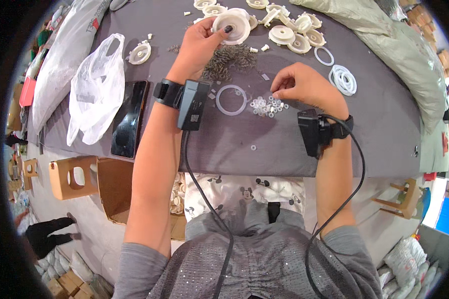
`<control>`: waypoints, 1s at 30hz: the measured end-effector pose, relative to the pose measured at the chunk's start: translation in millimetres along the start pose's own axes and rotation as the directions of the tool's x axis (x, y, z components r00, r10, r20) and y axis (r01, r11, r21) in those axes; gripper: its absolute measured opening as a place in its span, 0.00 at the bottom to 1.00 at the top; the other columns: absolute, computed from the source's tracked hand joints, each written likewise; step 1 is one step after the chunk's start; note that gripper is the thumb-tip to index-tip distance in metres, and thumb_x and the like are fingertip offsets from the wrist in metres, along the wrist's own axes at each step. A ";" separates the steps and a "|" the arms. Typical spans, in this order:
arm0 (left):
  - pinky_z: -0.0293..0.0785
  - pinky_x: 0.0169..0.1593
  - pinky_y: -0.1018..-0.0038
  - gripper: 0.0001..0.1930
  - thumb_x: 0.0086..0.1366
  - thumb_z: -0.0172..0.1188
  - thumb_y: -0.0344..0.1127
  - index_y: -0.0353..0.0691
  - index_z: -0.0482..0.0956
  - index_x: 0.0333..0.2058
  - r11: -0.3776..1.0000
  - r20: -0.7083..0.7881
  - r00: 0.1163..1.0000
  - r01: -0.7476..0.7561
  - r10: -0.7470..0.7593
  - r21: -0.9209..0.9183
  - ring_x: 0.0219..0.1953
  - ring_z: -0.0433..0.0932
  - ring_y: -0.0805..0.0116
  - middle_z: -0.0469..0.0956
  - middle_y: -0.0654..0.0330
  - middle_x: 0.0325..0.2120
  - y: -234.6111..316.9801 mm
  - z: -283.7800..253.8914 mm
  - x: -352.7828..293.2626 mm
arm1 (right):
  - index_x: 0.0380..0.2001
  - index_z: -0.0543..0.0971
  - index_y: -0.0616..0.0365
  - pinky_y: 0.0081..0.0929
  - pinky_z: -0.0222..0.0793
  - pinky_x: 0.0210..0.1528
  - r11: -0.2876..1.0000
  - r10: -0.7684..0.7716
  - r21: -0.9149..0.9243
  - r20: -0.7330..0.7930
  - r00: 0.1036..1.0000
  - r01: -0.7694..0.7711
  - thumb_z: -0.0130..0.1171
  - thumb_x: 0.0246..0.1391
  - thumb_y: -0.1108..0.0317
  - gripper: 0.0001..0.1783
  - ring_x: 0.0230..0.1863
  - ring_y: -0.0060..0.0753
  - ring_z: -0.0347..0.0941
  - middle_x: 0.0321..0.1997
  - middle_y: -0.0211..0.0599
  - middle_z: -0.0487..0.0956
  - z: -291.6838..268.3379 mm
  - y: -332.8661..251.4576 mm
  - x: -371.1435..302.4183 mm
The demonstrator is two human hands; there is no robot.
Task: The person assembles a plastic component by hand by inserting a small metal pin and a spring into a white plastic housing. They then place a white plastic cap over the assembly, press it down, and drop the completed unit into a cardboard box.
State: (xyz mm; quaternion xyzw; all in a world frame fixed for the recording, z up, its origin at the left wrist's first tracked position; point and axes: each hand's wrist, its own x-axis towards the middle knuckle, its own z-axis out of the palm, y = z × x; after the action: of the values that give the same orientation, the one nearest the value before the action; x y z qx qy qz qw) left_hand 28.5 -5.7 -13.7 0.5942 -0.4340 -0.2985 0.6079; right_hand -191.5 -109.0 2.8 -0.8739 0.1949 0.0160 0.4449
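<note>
My left hand (194,47) grips a round white plastic wheel (238,31) by its edge at the far side of the table, thumb lying across its hub. My right hand (304,84) hovers by a small heap of tiny translucent washers (267,110). Its thumb and index finger are curled together; whatever may be between them is too small to make out. A large translucent ring (218,103) lies left of the washers. Behind it, under the left wrist, spreads a pile of small dark springs (229,61).
More white plastic wheels (281,35) are heaped at the far side, and one (140,53) lies apart at left. White rings (342,80) sit stacked at right. A plastic bag (99,87) and a black phone (129,119) lie at left. Large sacks (409,55) border the table.
</note>
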 end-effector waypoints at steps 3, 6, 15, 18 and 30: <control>0.73 0.43 0.78 0.16 0.62 0.50 0.30 0.33 0.65 0.48 0.996 0.025 1.000 0.016 -0.014 -0.088 0.40 0.73 0.73 0.73 0.60 0.39 -2.1 2.4 0.7 | 0.24 0.76 0.64 0.20 0.63 0.27 0.993 0.001 -0.118 0.009 1.000 0.000 0.58 0.39 0.73 0.07 0.22 0.21 0.67 0.19 0.32 0.74 5.0 -8.2 -1.4; 0.73 0.47 0.73 0.18 0.62 0.48 0.29 0.33 0.62 0.51 0.951 0.047 0.999 0.019 -0.004 -0.309 0.44 0.72 0.69 0.71 0.59 0.43 -5.7 4.5 -0.1 | 0.23 0.74 0.64 0.20 0.63 0.26 0.969 -0.066 -0.240 -0.024 0.998 0.059 0.56 0.40 0.73 0.06 0.22 0.22 0.66 0.20 0.33 0.73 12.4 -7.9 -3.9; 0.77 0.39 0.72 0.22 0.61 0.51 0.32 0.37 0.60 0.53 0.772 0.415 0.897 0.155 0.151 -0.616 0.37 0.76 0.64 0.70 0.56 0.44 1.0 9.2 -8.7 | 0.29 0.71 0.62 0.19 0.66 0.33 0.950 0.010 0.313 -0.026 1.000 -0.001 0.54 0.48 0.70 0.07 0.27 0.21 0.69 0.25 0.30 0.74 0.1 3.5 -1.5; 0.78 0.34 0.75 0.23 0.58 0.54 0.33 0.38 0.61 0.52 0.774 0.506 0.850 0.221 0.146 -0.594 0.36 0.77 0.65 0.70 0.59 0.44 4.5 10.5 -12.3 | 0.30 0.71 0.61 0.20 0.69 0.38 0.834 0.015 0.549 -0.110 0.994 0.048 0.54 0.50 0.69 0.07 0.32 0.24 0.73 0.28 0.35 0.76 -0.7 4.8 1.0; 0.76 0.28 0.75 0.23 0.57 0.58 0.37 0.40 0.64 0.50 0.814 0.536 0.835 0.223 0.125 -0.537 0.36 0.76 0.66 0.73 0.60 0.38 6.2 18.9 -18.7 | 0.35 0.71 0.66 0.24 0.73 0.39 0.524 -0.089 0.727 -0.470 0.878 0.443 0.54 0.51 0.70 0.10 0.34 0.30 0.76 0.32 0.42 0.77 22.3 -8.0 9.3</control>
State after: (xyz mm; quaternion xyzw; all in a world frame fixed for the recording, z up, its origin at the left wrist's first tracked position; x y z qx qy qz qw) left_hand 2.6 2.7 -12.5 0.2814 -0.4612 -0.5892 0.6007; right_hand -176.8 -90.3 -6.4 -0.5724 0.1221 -0.3130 0.7480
